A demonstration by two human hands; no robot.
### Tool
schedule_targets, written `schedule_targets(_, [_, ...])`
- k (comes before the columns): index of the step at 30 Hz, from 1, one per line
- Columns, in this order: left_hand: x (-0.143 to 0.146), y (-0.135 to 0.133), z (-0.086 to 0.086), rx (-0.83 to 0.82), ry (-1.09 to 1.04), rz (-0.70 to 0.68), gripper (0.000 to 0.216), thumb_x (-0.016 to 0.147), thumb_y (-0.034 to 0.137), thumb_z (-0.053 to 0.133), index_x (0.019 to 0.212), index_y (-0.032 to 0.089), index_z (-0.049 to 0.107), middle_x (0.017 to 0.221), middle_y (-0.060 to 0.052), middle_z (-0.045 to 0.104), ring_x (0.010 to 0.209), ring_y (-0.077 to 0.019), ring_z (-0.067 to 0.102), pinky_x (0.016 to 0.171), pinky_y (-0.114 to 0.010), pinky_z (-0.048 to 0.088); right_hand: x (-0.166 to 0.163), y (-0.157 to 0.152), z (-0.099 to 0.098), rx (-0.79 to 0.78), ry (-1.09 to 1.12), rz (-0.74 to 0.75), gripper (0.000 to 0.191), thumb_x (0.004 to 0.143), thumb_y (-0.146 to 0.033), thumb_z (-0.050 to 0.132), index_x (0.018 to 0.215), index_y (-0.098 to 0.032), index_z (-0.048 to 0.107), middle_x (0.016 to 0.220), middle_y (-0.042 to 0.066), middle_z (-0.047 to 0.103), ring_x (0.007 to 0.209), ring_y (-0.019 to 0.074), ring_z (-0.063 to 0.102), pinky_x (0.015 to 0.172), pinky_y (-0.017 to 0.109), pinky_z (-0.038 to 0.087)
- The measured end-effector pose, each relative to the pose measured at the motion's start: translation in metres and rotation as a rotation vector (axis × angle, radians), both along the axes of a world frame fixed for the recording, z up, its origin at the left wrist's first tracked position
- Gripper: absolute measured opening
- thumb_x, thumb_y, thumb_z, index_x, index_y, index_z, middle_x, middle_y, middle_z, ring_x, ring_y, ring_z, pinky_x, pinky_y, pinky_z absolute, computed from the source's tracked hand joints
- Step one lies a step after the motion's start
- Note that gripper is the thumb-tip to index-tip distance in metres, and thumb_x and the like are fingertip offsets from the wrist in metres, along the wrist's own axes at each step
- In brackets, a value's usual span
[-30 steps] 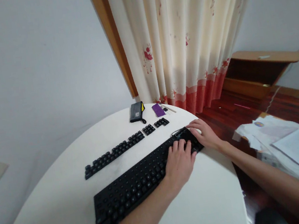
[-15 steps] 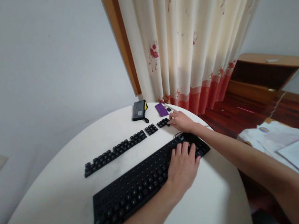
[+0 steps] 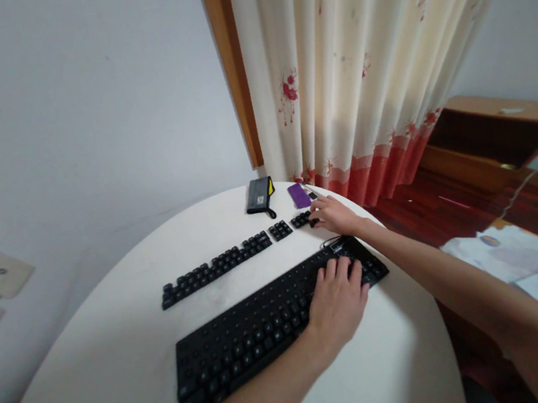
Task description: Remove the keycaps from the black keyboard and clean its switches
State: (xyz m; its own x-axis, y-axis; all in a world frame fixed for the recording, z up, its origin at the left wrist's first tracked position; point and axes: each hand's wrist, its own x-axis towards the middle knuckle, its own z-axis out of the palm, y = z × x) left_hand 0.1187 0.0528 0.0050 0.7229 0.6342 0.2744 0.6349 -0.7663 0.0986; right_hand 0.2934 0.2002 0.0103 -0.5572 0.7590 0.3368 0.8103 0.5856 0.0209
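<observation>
A black keyboard (image 3: 249, 339) lies slantwise on the round white table (image 3: 122, 371). My left hand (image 3: 337, 302) rests flat on its right end with the fingers stretched out over the keys. Behind it lies a row of loose black keycaps (image 3: 218, 266), ending in two small clusters (image 3: 281, 230). My right hand (image 3: 334, 214) reaches over the keyboard to the far right cluster, its fingers curled and pinched on a black keycap (image 3: 313, 222) there.
A grey pouch with a yellow edge (image 3: 259, 196) and a purple card (image 3: 298, 195) lie at the table's far edge. A flowered curtain (image 3: 357, 80) hangs behind. Papers (image 3: 536, 262) lie on the dark wooden floor at right, near a low wooden cabinet (image 3: 490, 128).
My right hand left the keyboard's right end and moved back to the far cluster of loose keycaps, closing on one. My left hand stayed on the keyboard. The view shifted slightly.
</observation>
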Motion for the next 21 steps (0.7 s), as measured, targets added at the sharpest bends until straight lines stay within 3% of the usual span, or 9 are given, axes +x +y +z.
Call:
schedule_targets(7, [0.000,0.000,0.000,-0.006,-0.007,0.000,0.040,0.096,0.038,0.048,0.133,0.021,0.049,0.117,-0.010,0.053,0.105,-0.0259,0.048,0.086,-0.040,0.045,-0.008,0.003,0.005,0.005,-0.100,0.033,0.009,0.085,-0.021,0.068,0.092,-0.018,0.072,0.101,0.009,0.065,0.102,0.0255,0.052,0.086,0.038,0.037])
schedule_targets(11, [-0.001,0.000,-0.001,0.003,-0.005,-0.001,0.040,0.096,0.038,0.048,0.133,0.021,0.049,0.117,-0.009,0.053,0.105,-0.0260,0.048,0.085,-0.040,0.045,-0.004,-0.009,0.013,-0.014,0.071,0.046,0.012,0.089,-0.021,0.063,0.097,-0.017,0.070,0.100,0.010,0.067,0.101,0.0247,0.055,0.089,0.040,0.041])
schedule_targets(15, [-0.001,0.000,-0.001,0.015,-0.005,-0.005,0.041,0.096,0.038,0.048,0.133,0.021,0.049,0.117,-0.009,0.054,0.105,-0.0259,0.048,0.084,-0.040,0.045,0.016,-0.046,0.020,-0.112,0.303,0.078,0.012,0.091,-0.021,0.058,0.096,-0.019,0.069,0.096,0.009,0.068,0.095,0.0224,0.059,0.087,0.038,0.047])
schedule_targets(21, [-0.001,0.000,0.001,0.024,-0.019,-0.011,0.039,0.096,0.037,0.050,0.131,0.020,0.051,0.122,-0.009,0.054,0.107,-0.0261,0.048,0.086,-0.041,0.045,0.045,-0.111,0.017,-0.344,0.318,-0.022,0.011,0.090,-0.019,0.058,0.093,-0.019,0.068,0.091,0.007,0.069,0.086,0.0201,0.062,0.081,0.035,0.050])
